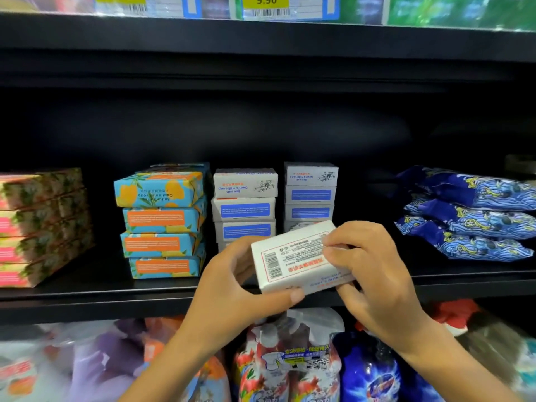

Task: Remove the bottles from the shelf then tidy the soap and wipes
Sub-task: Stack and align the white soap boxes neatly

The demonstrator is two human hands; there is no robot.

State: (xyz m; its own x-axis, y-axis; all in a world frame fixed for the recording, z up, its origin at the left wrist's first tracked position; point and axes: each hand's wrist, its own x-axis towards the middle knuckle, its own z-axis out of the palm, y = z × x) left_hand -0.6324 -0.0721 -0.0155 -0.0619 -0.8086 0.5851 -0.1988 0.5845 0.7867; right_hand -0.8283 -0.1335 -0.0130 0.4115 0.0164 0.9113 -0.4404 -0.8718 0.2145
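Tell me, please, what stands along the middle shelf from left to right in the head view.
Pink soap stack → blue-and-orange soap stack → left white soap stack → right white soap stack → blue wipes packs.

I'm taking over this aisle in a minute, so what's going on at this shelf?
A person grips a white soap box with the left hand and right hand, tilted just in front of the shelf. It is not yet set down. Behind it stand two white stacks, with a blue-orange stack and a pink stack to the left. Blue wipes packs are piled on the right.
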